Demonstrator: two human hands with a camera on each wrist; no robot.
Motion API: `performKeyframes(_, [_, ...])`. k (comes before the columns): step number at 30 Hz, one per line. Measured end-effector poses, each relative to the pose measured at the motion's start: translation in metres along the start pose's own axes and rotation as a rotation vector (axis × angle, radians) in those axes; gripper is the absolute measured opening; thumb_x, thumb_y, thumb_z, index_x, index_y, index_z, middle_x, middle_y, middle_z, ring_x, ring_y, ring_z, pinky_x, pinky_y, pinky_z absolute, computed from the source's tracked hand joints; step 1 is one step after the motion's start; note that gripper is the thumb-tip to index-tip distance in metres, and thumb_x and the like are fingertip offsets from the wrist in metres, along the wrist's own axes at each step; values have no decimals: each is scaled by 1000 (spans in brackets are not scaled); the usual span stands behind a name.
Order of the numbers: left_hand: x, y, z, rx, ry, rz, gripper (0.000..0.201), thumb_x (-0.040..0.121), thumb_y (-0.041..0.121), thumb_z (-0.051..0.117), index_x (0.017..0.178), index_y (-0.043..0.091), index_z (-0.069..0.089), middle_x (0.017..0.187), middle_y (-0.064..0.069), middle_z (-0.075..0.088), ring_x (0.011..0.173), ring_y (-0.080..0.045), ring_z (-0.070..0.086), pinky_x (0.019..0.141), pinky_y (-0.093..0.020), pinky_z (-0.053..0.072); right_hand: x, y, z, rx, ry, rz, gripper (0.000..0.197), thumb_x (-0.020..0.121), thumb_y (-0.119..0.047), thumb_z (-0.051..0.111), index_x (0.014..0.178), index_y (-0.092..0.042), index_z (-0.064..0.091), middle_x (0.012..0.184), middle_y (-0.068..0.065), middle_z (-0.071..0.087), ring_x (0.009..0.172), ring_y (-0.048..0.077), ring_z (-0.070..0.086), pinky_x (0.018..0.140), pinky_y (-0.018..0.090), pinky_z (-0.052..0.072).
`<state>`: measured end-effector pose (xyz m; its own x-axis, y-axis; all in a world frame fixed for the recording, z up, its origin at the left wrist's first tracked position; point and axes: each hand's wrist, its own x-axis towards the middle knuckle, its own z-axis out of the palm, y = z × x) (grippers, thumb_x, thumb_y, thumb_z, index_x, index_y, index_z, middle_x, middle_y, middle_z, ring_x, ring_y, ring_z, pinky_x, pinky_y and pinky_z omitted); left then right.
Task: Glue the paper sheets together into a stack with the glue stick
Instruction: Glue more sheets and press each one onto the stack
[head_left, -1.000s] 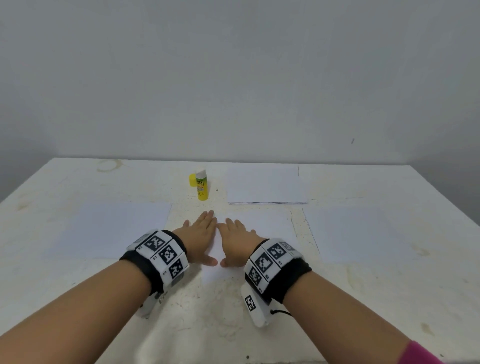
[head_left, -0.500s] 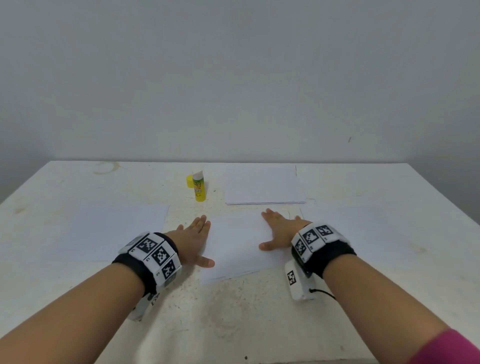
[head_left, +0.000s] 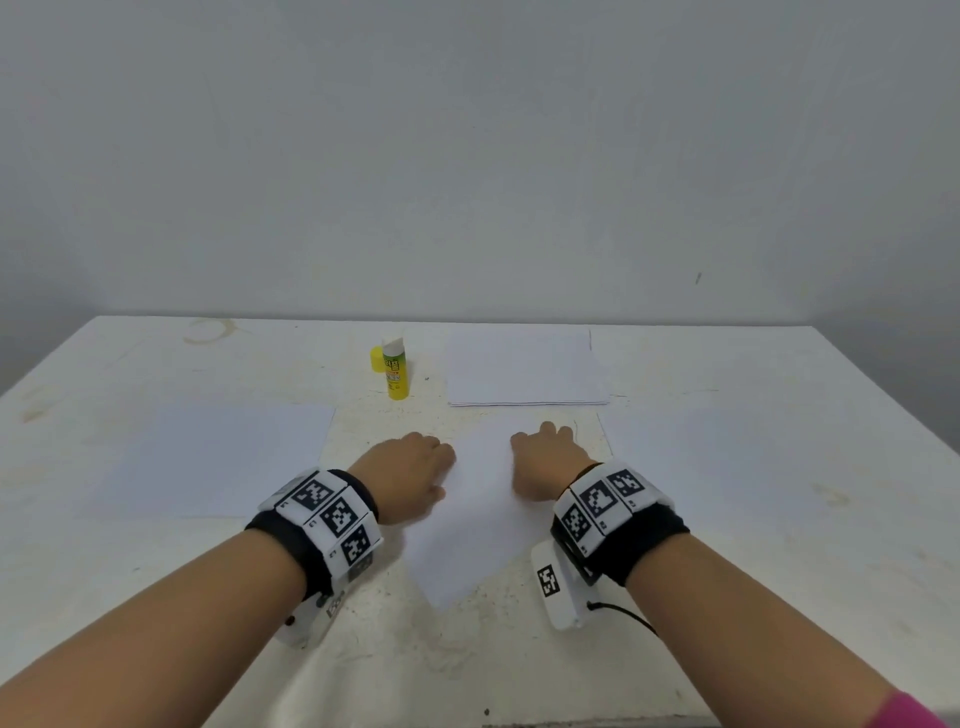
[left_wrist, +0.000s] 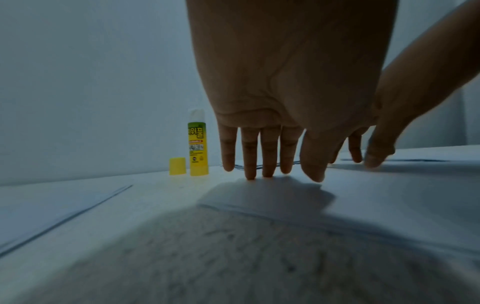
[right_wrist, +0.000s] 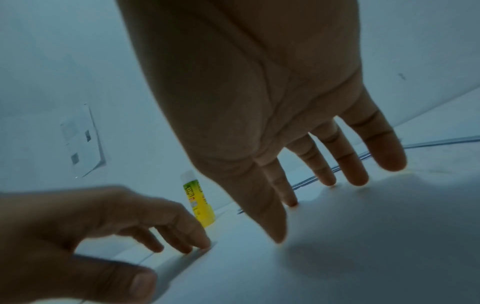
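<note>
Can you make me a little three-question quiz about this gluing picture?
1. True or false: the glue stick has its cap on.
2. Where does the cap stand? A) beside the glue stick B) on the middle sheet C) in a hand
3. Fill in: both hands, left hand and right hand, touch the ____ sheet.

Key: 1 false; 2 A; 3 middle.

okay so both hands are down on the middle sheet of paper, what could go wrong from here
The left hand and right hand touch the rotated white centre sheet with fingertips only; it may skew further or wrinkle.

The uncapped yellow-green glue stick stands upright beside its yellow cap, close ahead of the left hand, so a forward reach could topple it, and the exposed tip may dry.
</note>
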<state>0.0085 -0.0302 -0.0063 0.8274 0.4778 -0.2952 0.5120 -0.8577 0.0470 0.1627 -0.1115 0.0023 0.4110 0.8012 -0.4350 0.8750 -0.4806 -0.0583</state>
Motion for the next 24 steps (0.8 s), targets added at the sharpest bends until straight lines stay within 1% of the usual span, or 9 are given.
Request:
performKeyframes(3, [0,3,-7,37,18,-16,30,90,38,61,113,19,57,115,2,60,102,-18,56,79,-26,40,-3,-13,8,41,-16,-41,61,92,-39,56,141,-13,31,139,14,34,131,33,28,102,44,37])
performKeyframes(5, [-2,2,-9,26,17,-27,50,81,44,71,119,19,52,120,2,57,107,-17,52,79,-25,38,-5,-23,14,19,-1,-113,65,90,-36,61,141,-12,29,140,11,33,131,33,28,101,44,37])
performKeyframes(7, [-1,-3,-6,8,-21,-35,91,73,52,75,141,10,32,146,-6,34,131,-21,35,98,-30,37,-5,-31,17,13,1,-218,64,92,-22,58,145,-10,24,146,8,27,136,32,25,105,45,32])
performKeyframes(9, [0,-6,-2,11,-183,-62,124,71,60,72,151,3,-3,160,-10,-8,148,-24,-3,118,-43,16,-2,-37,17,28,-59,-316,73,92,-11,54,151,-9,11,155,6,16,144,27,15,115,47,19])
performKeyframes(13, [0,-10,4,-8,-335,-79,128,76,65,64,147,2,-21,156,-11,-28,146,-22,-19,119,-49,0,1,-36,10,6,-170,-346,85,92,-15,56,154,-14,-2,161,1,-6,148,18,3,119,44,5])
performKeyframes(17, [-1,-12,5,13,-317,-66,128,75,67,64,148,3,-20,156,-10,-27,147,-20,-17,118,-49,0,5,-12,-1,-18,-188,-234,90,93,-43,57,154,-16,-4,161,-2,-10,148,18,8,119,44,3])
performKeyframes(21, [-2,-10,3,46,-286,-70,123,74,71,59,151,3,-9,160,-11,-14,149,-21,-3,119,-49,6,2,-5,-3,17,-142,-206,94,89,-46,61,153,-12,2,161,1,1,146,23,15,118,41,11])
performKeyframes(23, [1,-11,-1,68,-181,-98,99,78,75,48,145,4,31,154,-13,28,137,-25,35,115,-45,25,2,-9,-1,29,-54,-202,93,81,-42,72,149,-9,17,154,8,22,139,26,26,114,41,25])
performKeyframes(24, [1,-12,-4,95,-99,-110,81,81,76,42,122,6,53,129,-10,54,112,-24,53,104,-40,38,2,-11,0,9,-9,-188,89,79,-43,74,145,-9,25,147,10,29,136,27,28,110,42,30])
